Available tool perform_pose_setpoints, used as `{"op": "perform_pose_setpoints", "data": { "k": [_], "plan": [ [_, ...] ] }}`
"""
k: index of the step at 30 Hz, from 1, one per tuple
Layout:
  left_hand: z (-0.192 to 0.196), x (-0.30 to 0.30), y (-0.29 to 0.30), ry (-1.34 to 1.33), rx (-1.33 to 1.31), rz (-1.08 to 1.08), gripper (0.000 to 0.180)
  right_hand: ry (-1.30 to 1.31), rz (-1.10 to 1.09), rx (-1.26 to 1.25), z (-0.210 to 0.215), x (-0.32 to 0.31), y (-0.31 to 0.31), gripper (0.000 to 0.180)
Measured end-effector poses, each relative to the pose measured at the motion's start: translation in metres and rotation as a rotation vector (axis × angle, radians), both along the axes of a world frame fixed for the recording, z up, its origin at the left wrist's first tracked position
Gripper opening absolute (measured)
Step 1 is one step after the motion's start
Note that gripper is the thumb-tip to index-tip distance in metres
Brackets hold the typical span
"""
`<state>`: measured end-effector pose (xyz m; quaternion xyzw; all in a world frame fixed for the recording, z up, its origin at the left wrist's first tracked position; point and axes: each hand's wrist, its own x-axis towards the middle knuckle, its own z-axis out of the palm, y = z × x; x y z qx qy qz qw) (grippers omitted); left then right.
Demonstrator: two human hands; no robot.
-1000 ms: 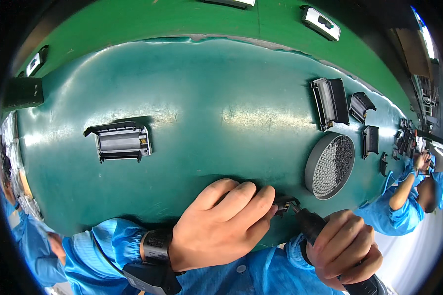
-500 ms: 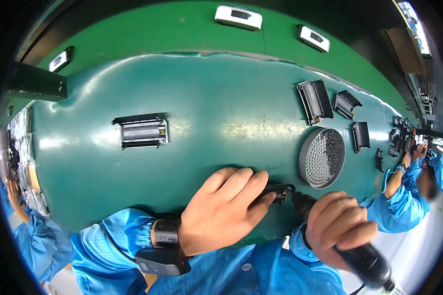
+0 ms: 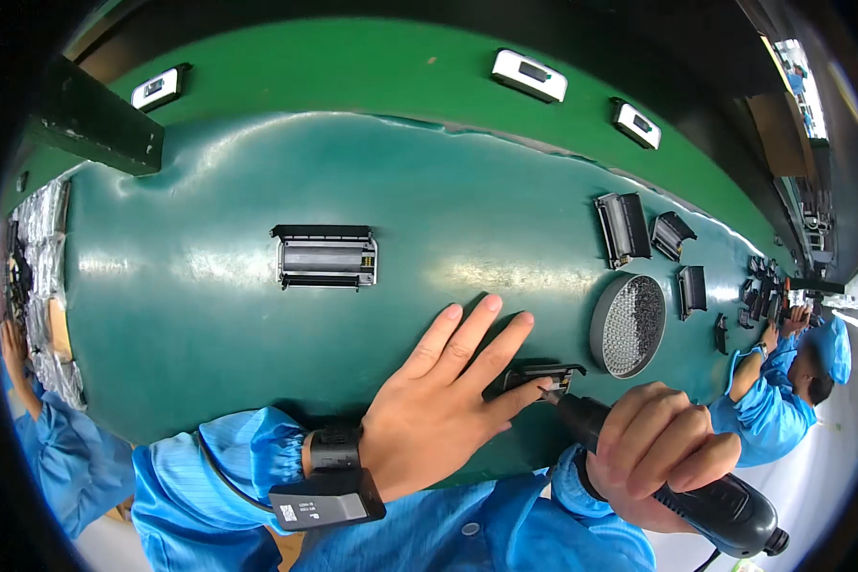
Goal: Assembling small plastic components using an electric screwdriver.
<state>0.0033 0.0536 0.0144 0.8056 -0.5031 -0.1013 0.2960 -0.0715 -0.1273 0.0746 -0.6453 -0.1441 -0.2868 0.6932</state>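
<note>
My right hand [image 3: 663, 453] is wrapped round a black electric screwdriver [image 3: 720, 510] with a cord at its back end. Its tip points left and reaches the near side of a small black plastic housing [image 3: 548, 370] by my left thumb. Whether a screw sits under the tip is too small to make out. My left hand [image 3: 439, 410] lies flat with its fingers stretched out and spread on the green mat; its thumb rests against the housing, hiding part of it. Right of the housing stands a round grey tray [image 3: 596, 338] holding many small dark screws in a dimpled base.
A similar black housing [image 3: 326, 257] lies at centre left, and several more, such as one black housing [image 3: 624, 232], lie right. White-and-black devices [image 3: 530, 74] stand on the far green strip. A dark post [image 3: 100, 119] juts in at left. Co-workers in blue [image 3: 777, 396] sit either side.
My left fingers have straightened and spread out from a bent pose. The screwdriver tip has shifted from the housing's right end to its near side. The whole view has turned slightly.
</note>
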Motion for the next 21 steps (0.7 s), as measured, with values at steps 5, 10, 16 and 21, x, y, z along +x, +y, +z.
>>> {"op": "perform_pose_setpoints", "data": {
  "k": [5,10,16,21],
  "plan": [
    [-0.002,0.004,0.000,-0.032,-0.012,0.018,0.040,0.015,0.064,0.060,-0.008,0.003,0.003,0.015],
    [-0.009,0.001,-0.001,0.009,-0.047,0.041,0.023,0.064,-0.053,0.034,-0.012,0.013,0.019,0.055],
    [-0.011,-0.002,-0.002,0.040,-0.069,0.054,0.017,0.089,-0.130,0.053,-0.012,0.014,0.026,0.054],
    [-0.015,-0.003,-0.002,0.052,-0.078,0.060,0.017,0.099,-0.162,0.078,-0.015,0.012,0.026,0.057]
  ]
}}
